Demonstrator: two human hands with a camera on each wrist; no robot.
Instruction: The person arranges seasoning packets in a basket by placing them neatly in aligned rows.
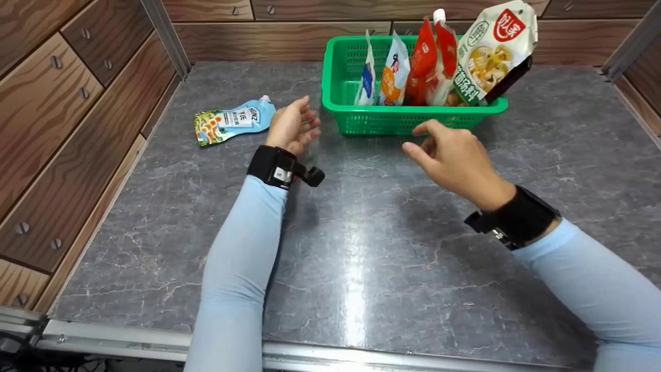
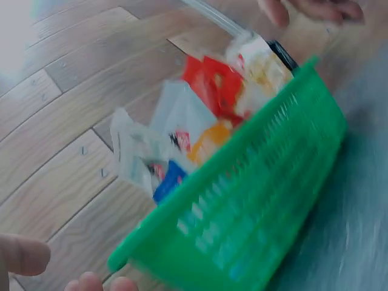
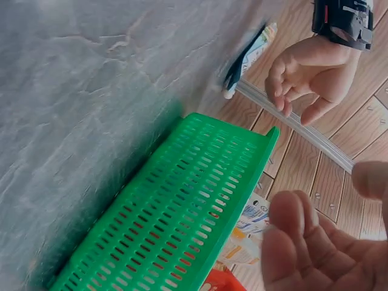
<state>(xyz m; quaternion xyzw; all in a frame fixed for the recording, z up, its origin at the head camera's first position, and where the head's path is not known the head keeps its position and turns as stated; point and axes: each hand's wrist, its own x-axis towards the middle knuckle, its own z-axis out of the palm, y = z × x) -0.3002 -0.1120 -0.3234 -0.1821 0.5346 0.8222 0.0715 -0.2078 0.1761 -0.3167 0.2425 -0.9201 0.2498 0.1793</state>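
Note:
My left hand (image 1: 293,126) hovers with loosely bent fingers between a light-blue spouted Heinz pouch (image 1: 235,121) and a green plastic basket (image 1: 413,120). The pouch lies flat on the tabletop, its white cap pointing toward that hand. Just in front of the basket's near wall is my right hand (image 1: 454,157), thumb and forefinger apart and nothing between them. Packets stand inside the basket: a white and blue one (image 1: 367,77), a white and orange one (image 1: 395,72), red ones (image 1: 422,62), and a cream seasoning packet (image 1: 496,49) leaning over the right end.
The grey marbled tabletop (image 1: 320,268) ends in a metal rail (image 1: 330,356) at the near edge. Wood-patterned panels (image 1: 93,139) rise on the left, behind and on the right. Next to the red packets a white cap (image 1: 439,15) sticks up.

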